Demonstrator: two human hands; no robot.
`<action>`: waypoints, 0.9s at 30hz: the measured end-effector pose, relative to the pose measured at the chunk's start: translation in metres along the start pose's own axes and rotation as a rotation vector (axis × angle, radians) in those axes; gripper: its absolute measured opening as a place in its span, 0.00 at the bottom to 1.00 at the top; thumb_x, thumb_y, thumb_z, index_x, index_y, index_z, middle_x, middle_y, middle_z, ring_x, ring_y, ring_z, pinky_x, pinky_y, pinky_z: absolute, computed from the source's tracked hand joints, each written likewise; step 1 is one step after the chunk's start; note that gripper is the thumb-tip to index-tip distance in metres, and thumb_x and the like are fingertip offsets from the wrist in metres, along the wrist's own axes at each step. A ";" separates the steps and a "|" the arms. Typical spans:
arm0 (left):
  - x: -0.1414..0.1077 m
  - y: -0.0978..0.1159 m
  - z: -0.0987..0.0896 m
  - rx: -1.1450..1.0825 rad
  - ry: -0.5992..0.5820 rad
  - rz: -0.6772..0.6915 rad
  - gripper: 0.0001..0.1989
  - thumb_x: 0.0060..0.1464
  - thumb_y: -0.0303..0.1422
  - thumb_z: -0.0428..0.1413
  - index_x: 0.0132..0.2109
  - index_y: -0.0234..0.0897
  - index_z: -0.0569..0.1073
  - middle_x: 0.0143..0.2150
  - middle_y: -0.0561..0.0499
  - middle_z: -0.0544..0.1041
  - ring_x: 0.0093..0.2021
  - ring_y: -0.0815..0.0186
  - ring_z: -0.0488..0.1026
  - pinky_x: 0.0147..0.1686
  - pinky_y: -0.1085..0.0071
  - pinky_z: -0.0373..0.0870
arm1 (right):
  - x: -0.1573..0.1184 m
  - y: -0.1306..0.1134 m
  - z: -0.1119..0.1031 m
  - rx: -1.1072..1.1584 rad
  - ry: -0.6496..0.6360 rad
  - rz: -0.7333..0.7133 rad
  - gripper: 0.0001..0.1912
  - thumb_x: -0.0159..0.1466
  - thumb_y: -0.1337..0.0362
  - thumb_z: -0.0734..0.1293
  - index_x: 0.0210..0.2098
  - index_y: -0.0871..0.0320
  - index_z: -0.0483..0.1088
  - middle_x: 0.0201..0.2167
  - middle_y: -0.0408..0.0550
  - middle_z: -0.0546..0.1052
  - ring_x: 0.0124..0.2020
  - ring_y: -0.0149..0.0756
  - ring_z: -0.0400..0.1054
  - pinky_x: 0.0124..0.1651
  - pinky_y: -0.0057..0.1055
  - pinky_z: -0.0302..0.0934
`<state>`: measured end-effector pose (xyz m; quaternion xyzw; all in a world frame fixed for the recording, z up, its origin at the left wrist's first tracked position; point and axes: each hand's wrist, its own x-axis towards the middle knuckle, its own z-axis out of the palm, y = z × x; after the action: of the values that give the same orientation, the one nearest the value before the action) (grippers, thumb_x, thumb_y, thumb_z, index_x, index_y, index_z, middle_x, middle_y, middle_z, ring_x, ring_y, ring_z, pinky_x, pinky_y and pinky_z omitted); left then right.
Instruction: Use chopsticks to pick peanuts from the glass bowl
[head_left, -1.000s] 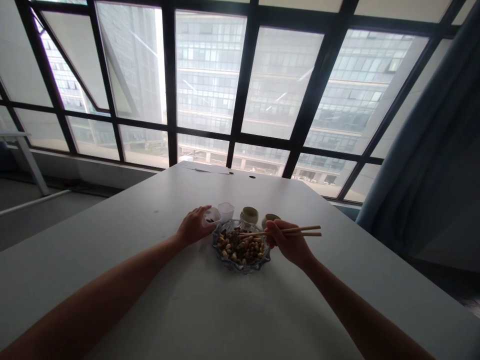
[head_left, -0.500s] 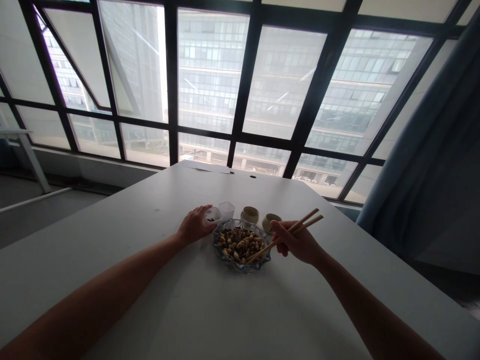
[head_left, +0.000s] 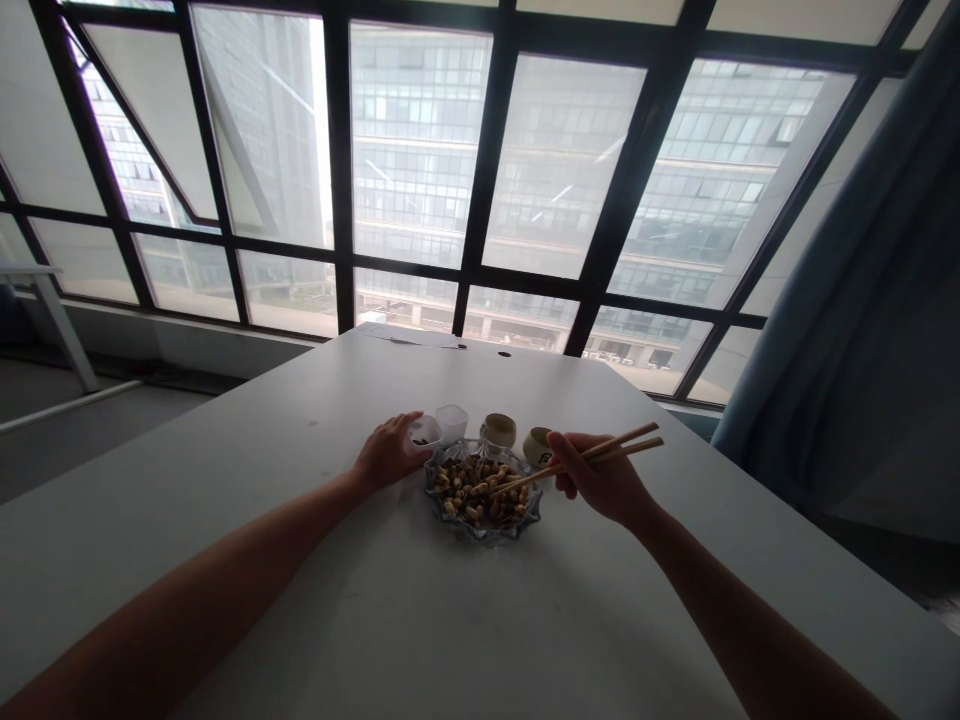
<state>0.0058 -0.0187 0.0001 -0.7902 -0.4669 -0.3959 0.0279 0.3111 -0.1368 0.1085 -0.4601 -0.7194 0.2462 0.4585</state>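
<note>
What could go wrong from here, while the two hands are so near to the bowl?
The chopsticks reach into the nut-like pieces in the glass bowl; a piece might slip out. The right hand is close to the nearer beige cup and could knock it. The left hand holds the small white container; a jerk might tip it.

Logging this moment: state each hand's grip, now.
Left hand: holding the left white container by its side.
Right hand: closed, holding the chopsticks.
</note>
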 end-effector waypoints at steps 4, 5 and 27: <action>0.000 0.001 -0.001 -0.002 0.004 -0.009 0.30 0.49 0.40 0.61 0.58 0.36 0.68 0.54 0.40 0.77 0.53 0.50 0.75 0.54 0.53 0.71 | 0.000 0.001 0.001 -0.039 -0.050 -0.014 0.30 0.61 0.39 0.65 0.20 0.59 0.71 0.12 0.45 0.72 0.12 0.28 0.63 0.14 0.22 0.56; 0.000 0.002 -0.001 0.001 -0.002 -0.014 0.30 0.49 0.40 0.61 0.58 0.36 0.68 0.54 0.40 0.77 0.53 0.51 0.75 0.54 0.54 0.71 | 0.000 0.001 0.001 -0.053 -0.069 -0.017 0.30 0.62 0.39 0.65 0.20 0.59 0.71 0.12 0.45 0.72 0.12 0.28 0.64 0.14 0.22 0.56; 0.000 0.003 -0.001 0.016 -0.016 -0.006 0.30 0.51 0.41 0.61 0.59 0.35 0.67 0.54 0.39 0.76 0.53 0.51 0.74 0.54 0.54 0.71 | -0.008 -0.008 0.011 -0.206 -0.289 -0.327 0.26 0.70 0.51 0.61 0.18 0.56 0.60 0.13 0.39 0.64 0.14 0.25 0.56 0.18 0.25 0.50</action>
<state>0.0072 -0.0206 0.0023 -0.7918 -0.4726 -0.3858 0.0294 0.2988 -0.1464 0.1056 -0.3421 -0.8636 0.1571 0.3353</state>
